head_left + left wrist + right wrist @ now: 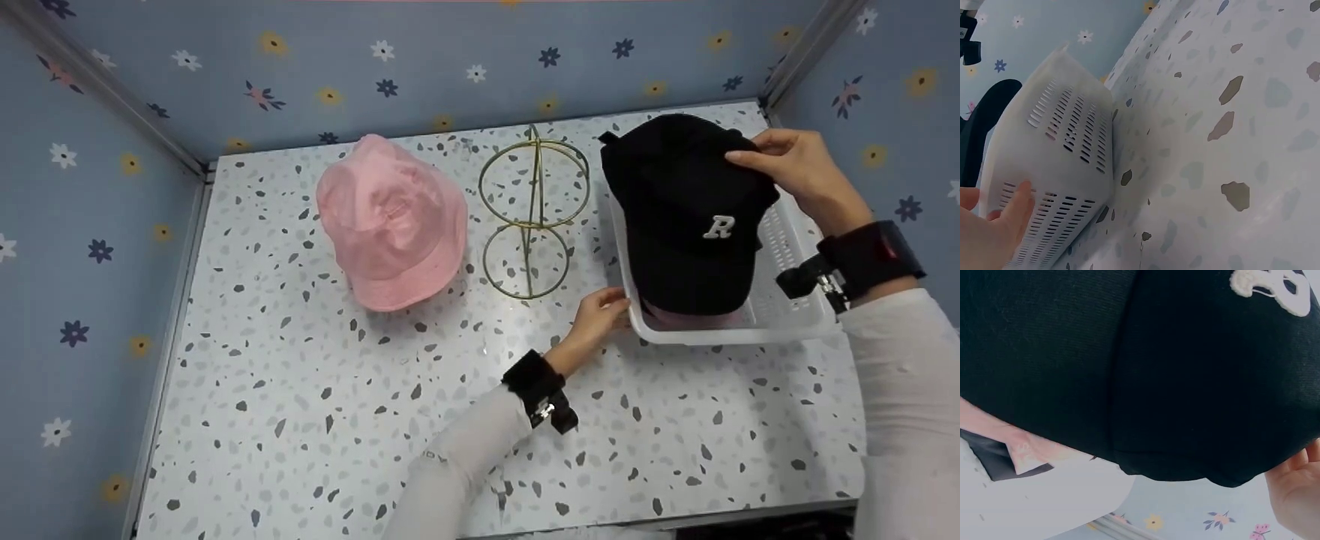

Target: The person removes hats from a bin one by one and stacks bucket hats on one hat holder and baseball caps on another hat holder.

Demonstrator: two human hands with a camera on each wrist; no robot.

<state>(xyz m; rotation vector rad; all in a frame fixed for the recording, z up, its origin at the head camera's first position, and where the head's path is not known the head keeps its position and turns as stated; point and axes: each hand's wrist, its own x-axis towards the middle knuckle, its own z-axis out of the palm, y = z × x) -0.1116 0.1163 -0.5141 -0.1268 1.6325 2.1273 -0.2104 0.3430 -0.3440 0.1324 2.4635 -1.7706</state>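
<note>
A black baseball cap with a white letter R on its front is held over the white plastic basket. My right hand pinches the cap at its upper right side; in the right wrist view the cap fills most of the picture. My left hand grips the near left corner of the basket. In the left wrist view its fingers lie against the slotted outer wall. Pink fabric shows below the cap inside the basket, the rest of it hidden.
A pink bucket hat sits on the speckled table at left. Between it and the basket stands a gold wire rack with two rings. Blue flowered walls enclose the back and sides.
</note>
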